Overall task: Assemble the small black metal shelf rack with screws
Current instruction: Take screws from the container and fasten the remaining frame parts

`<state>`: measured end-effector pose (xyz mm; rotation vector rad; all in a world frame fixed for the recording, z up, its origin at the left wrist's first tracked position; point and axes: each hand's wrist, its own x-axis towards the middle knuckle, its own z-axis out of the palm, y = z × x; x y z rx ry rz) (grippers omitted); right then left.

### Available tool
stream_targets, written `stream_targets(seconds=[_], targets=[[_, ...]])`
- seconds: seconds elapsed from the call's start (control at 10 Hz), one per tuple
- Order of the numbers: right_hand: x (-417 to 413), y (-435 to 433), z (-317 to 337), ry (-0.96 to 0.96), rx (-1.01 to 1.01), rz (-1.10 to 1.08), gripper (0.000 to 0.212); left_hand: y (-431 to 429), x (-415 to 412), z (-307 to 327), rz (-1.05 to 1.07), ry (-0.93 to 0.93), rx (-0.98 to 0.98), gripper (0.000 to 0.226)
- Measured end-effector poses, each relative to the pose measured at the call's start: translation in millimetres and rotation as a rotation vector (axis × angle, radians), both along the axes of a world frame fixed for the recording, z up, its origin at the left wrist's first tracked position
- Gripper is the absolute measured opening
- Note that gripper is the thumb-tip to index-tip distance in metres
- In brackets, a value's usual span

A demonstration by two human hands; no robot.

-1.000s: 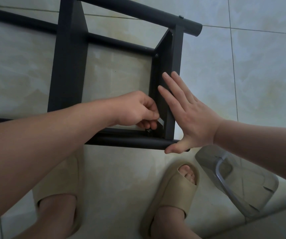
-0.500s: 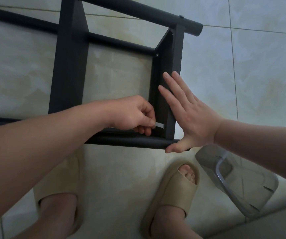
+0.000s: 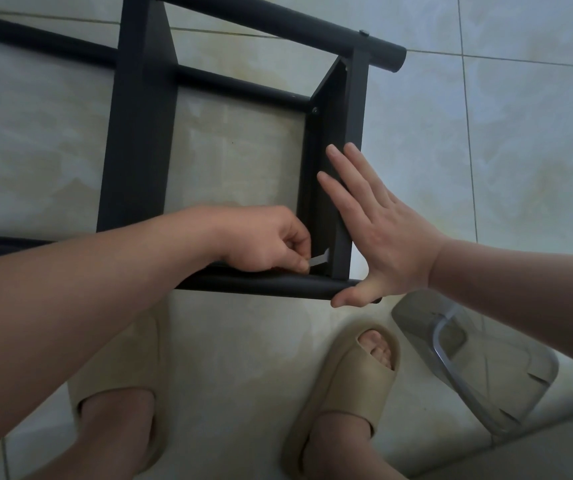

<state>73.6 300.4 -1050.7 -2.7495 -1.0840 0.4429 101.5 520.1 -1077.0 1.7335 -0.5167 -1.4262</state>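
Pinching fingers point(image 3: 297, 244): the left hand point(image 3: 264, 240) nips a small flat grey wrench point(image 3: 319, 260), its tip in the inner near corner.
Right hand point(image 3: 387, 237): fingers straight and close together, flat against the side panel point(image 3: 356, 133), with the thumb under the near tube point(image 3: 261, 285).
Rack point(image 3: 139, 133): stands on the tiled floor point(image 3: 520, 168). It is probably light, stiff, smooth painted steel, best braced at panel and tubes.
Wrench: thin, and likely to slip.

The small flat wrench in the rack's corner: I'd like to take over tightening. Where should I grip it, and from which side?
Probably pinch its free end, where the left hand pinches the wrench now, coming from the left inside the rack. Its head is tucked against the end panel, and the right hand lies flat on that panel's outer side.
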Motion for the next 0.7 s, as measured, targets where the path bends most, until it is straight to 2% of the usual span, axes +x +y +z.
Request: stream_targets(seconds=[0.2,0.3,0.4,0.5,0.6,0.7], targets=[[0.2,0.3,0.6,0.006,0.004,-0.001,0.137,7.6,0.2,-2.3,0.127,0.059,-0.021,0.011],[-0.2,-0.2,0.5,0.006,0.006,-0.001,0.137,10.8,6.3,0.3,0.127,-0.001,0.023,0.009],[0.0,-0.1,-0.5,-0.004,0.011,0.004,0.137,7.0,8.9,4.4,0.146,-0.197,0.057,0.018],[0.6,-0.4,-1.1,0.001,0.019,0.002,0.137,-0.2,6.9,5.7,0.273,-0.133,-0.007,0.018],[0.5,-0.9,-1.5,0.001,0.020,0.002,0.137,-6.1,2.4,6.0,0.350,0.020,-0.021,0.014],[0.1,-1.3,-2.7,-0.002,0.026,0.002,0.136,-10.6,-4.4,5.9,0.502,0.302,-0.061,0.011]])
